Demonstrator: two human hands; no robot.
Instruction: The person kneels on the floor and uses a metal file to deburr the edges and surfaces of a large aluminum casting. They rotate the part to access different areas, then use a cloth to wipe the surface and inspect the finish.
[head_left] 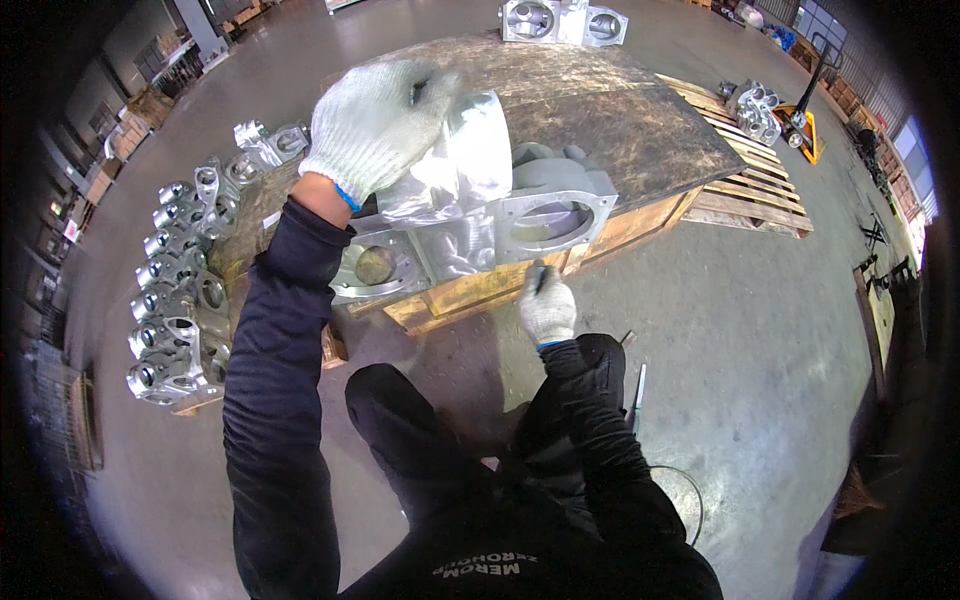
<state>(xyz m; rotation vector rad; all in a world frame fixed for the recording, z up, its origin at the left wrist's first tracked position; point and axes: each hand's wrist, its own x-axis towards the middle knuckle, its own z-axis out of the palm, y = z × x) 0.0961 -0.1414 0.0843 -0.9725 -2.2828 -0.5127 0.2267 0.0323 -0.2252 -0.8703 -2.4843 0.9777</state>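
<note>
A large silver metal casting [468, 232] stands at the near edge of the wooden table, with wide round openings on its left and right sides and a bright raised block in the middle. My left hand [375, 125], in a white knitted glove, is closed over the top of that block, its fingertips blurred and partly hidden. Lower down and to the right, my right hand [548, 308] is gloved too and closed in front of the table edge. A small dark end [541, 272] pokes out of its grip, too little to name. That hand looks apart from the casting.
More silver castings [180, 290] stand in a row at the left, and another casting [565, 20] sits at the table's [640, 120] far edge. A slatted pallet [745, 180] lies to the right, near a pallet jack [808, 110]. A thin cable [700, 500] curves over the floor.
</note>
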